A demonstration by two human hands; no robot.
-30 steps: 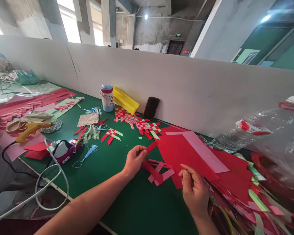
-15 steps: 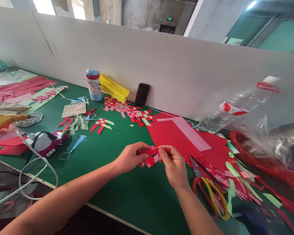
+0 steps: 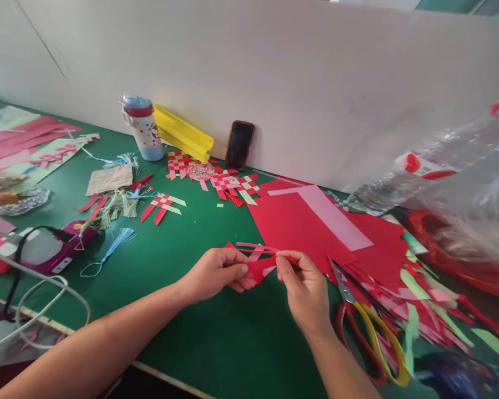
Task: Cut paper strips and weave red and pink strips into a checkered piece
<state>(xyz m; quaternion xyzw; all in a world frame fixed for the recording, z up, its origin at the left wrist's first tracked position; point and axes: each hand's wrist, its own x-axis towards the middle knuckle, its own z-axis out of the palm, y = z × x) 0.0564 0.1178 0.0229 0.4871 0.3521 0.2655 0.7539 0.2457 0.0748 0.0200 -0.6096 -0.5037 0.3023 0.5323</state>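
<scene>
My left hand (image 3: 223,270) is closed on a small piece of folded red and pink paper strips (image 3: 258,268), held just above the green tabletop. Across from it, my right hand (image 3: 301,282) pinches the right end of the strips between thumb and forefinger. A thin pink strip reaches leftward from the right fingertips over the piece. Part of the paper is hidden behind the fingers of both hands. Scissors (image 3: 368,327) with red and yellow handles lie to the right of my right hand. Red paper sheets (image 3: 291,221) with a pink strip on top lie just beyond the hands.
Woven paper pieces (image 3: 212,176), a leaning phone (image 3: 240,145), a blue-and-white cup (image 3: 143,128) and folded yellow paper (image 3: 183,133) stand or lie along the white partition. Tassels (image 3: 112,249) and a purple power strip (image 3: 72,246) are left. Paper scraps (image 3: 428,316) and a plastic bottle (image 3: 424,163) are right.
The view has tilted downward and closer. My hands have turned the strips slightly, and a thin pink strip now shows stretched leftward from the right fingertips.
</scene>
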